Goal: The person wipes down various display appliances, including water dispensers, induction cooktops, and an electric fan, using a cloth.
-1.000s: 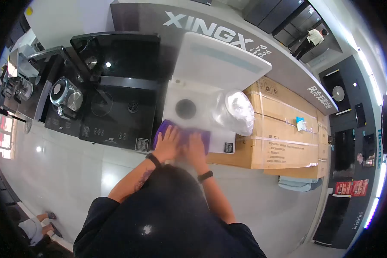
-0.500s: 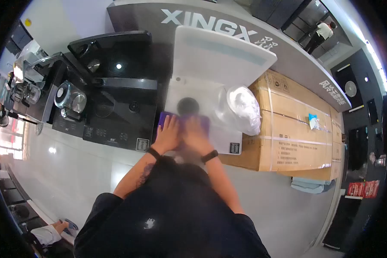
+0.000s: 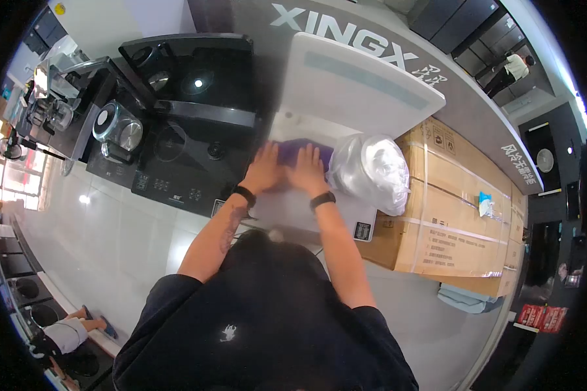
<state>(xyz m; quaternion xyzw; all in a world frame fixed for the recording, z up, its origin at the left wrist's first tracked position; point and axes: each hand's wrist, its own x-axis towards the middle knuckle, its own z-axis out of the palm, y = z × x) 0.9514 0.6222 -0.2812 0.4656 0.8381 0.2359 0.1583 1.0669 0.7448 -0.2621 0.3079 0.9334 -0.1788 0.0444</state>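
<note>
Forward, away from you, the purple cloth (image 3: 296, 150) has slid since the earlier frame, with your left hand (image 3: 265, 171) and right hand (image 3: 308, 172) on it; both lie flat and spread, palms down, apparently pressing rather than gripping; the cloth is under and between them, on the white appliance (image 3: 284, 215); it looks light, soft and limp, in no danger of breaking, but likely to bunch; a flat palm near each end seems the best hold; the surface looks smooth, hard and perhaps slippery; just right of your right hand stands a bulky plastic-wrapped thing (image 3: 372, 171), with a cardboard box (image 3: 460, 218) beyond; left of your left hand sits a black stove (image 3: 189, 166), a glass kettle (image 3: 120, 130) farther left; a person (image 3: 516, 68) stands well off, ahead and right.
</note>
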